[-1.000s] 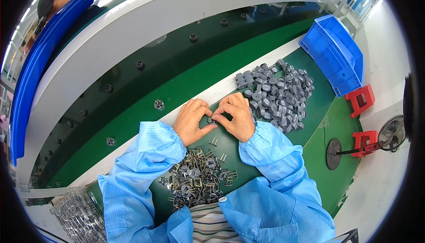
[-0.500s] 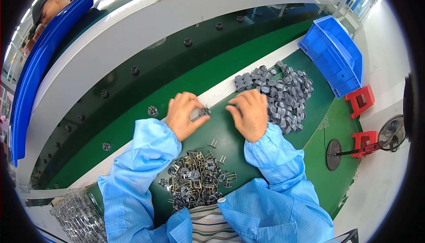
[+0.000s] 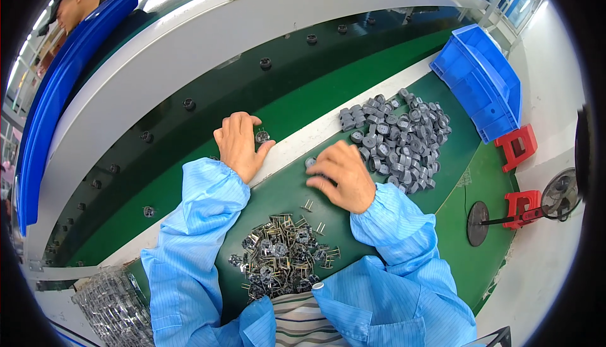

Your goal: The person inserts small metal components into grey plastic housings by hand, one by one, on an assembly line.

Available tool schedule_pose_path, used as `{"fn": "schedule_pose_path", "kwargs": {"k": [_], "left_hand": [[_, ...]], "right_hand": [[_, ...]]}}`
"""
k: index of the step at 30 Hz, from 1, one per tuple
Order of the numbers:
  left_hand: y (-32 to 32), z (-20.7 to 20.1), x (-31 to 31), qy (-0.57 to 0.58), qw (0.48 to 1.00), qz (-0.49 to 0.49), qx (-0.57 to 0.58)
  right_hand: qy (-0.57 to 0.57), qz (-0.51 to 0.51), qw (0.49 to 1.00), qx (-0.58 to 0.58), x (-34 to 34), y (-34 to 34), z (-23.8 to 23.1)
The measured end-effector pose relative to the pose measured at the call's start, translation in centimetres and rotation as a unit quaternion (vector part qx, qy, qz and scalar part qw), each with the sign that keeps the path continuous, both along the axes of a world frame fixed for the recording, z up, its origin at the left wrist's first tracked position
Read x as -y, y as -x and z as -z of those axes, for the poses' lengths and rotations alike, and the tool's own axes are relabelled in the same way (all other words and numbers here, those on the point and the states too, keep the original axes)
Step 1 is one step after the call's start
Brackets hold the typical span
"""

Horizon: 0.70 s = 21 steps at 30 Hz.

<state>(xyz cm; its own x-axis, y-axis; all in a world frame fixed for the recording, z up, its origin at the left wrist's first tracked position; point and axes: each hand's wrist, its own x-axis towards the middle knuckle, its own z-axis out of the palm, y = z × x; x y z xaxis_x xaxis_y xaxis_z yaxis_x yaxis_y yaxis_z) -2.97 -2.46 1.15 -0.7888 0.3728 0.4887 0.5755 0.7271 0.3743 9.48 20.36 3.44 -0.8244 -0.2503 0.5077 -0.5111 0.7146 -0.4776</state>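
Note:
My left hand is over the near edge of the green conveyor belt, thumb and fingers spread. Between its thumb and index finger a small round dark part with pins rests on the belt. My right hand hovers above the green table with curled fingers, a gap showing between them and the thumb. By its fingertips is a single grey round cap. Beyond that hand lies a heap of grey caps. Closer to my body is a pile of metal-pinned dark parts.
Similar round parts are spaced along the belt. A blue plastic bin stands at the far right, near red stools and a fan. Stacked clear trays sit at lower left. Another person is at upper left.
My left hand has moved left and away onto the belt and let go of the pinned part there. My right hand has shifted slightly left and nearer; a grey cap now shows by its fingertips.

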Motion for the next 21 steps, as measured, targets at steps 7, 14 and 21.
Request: {"fn": "schedule_pose_path", "kwargs": {"k": [7,14,21], "left_hand": [[0.8,-0.5,0.6,-0.01,0.988,0.012,0.156],[-1.1,-1.0,-0.6,-0.176,0.958,0.121,0.191],[-5.5,1.0,-2.3,-0.12,0.946,0.226,0.197]], "right_hand": [[-0.028,-0.079,0.996,0.033,0.1,-0.5,0.6],[0.022,0.003,1.0,-0.004,-0.5,0.0,0.4],[-0.056,0.084,0.995,-0.026,-0.5,0.3,1.1]]}}
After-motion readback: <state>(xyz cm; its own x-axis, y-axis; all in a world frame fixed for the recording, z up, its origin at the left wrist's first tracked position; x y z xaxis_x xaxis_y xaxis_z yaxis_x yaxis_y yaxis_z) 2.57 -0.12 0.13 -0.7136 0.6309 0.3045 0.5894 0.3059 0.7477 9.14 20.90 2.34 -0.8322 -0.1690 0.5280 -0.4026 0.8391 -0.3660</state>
